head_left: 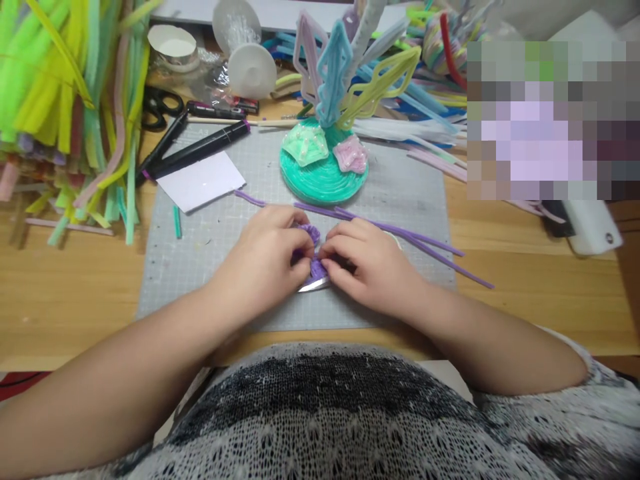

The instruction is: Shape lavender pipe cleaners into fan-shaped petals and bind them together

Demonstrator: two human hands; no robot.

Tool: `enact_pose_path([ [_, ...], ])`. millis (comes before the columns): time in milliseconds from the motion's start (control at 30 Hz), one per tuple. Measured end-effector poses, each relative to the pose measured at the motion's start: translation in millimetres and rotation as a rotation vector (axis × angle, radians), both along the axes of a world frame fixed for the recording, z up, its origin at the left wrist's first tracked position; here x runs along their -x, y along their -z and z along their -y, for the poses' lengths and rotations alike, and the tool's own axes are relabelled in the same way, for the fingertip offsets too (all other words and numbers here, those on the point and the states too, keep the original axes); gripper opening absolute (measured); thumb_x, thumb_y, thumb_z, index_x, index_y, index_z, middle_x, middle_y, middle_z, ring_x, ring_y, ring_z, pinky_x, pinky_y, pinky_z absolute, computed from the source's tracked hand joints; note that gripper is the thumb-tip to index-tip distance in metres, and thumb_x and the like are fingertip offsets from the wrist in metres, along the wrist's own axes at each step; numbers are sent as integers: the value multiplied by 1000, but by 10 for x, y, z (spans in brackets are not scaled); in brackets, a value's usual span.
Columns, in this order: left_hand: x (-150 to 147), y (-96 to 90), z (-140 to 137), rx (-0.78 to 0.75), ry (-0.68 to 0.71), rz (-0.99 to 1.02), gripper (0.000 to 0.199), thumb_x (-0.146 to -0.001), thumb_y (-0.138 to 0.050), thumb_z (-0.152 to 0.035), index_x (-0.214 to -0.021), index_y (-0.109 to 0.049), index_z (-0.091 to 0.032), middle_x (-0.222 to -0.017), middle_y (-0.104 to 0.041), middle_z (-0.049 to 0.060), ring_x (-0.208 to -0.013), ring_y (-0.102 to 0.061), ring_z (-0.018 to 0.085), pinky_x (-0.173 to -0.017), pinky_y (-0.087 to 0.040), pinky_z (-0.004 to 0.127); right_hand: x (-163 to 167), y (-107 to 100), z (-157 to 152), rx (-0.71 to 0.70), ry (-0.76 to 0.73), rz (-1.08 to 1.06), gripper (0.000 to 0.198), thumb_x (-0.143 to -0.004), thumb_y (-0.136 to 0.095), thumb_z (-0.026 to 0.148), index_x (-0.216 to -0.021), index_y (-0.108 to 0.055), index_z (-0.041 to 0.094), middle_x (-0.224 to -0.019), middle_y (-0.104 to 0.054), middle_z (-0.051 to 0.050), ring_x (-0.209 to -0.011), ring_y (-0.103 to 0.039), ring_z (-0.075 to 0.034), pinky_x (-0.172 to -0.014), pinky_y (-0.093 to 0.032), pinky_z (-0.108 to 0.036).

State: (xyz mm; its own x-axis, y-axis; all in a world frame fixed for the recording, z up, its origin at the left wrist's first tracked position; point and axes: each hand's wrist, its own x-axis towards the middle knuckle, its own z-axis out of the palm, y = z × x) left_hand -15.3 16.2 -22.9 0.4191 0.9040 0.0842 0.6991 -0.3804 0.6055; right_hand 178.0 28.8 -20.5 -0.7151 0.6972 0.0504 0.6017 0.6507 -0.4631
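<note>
our left hand (267,257) and right hand (367,263) meet over the near middle of the grey cutting mat (415,200), fingers curled and pinched together on a small purple pipe-cleaner coil (314,250) that sits between them; both hands are closed on it, the left thumb and forefinger pressing its upper curl, the right fingertips nipping the lower part. under the coil a sliver of something pale and shiny (315,285) shows, too hidden to name. we judge the step in hand to be winding or shaping the purple strand into a tight little form, about midway, since long purple stems (425,243) trail loose from behind our right hand toward the mat's right edge. the next move seems to call for a firm pinch on the wound part while fresh length is fed round without letting it spring open. beyond the hands, at the mat's far edge, stands a teal coiled base (320,177) with pastel looped fronds (345,73). a white card (200,181) and black markers (200,148) lie at the far left corner, scissors (160,107) just past them, and heaps of green pipe cleaners (45,87) crowd the worktop's left edge.
</note>
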Motion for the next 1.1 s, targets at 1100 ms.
enact_pose_path([
  [1100,-42,20,13,-6,-20,-151,9,-71,-61,-21,-64,-66,-18,-99,-68,7,-93,-59,26,-82,-45,42,119,181,-17,-25,-45,26,15,-86,-49,19,-81,-62,13,-80,-58,-8,-74,-47,-19,-67,-37,-31],
])
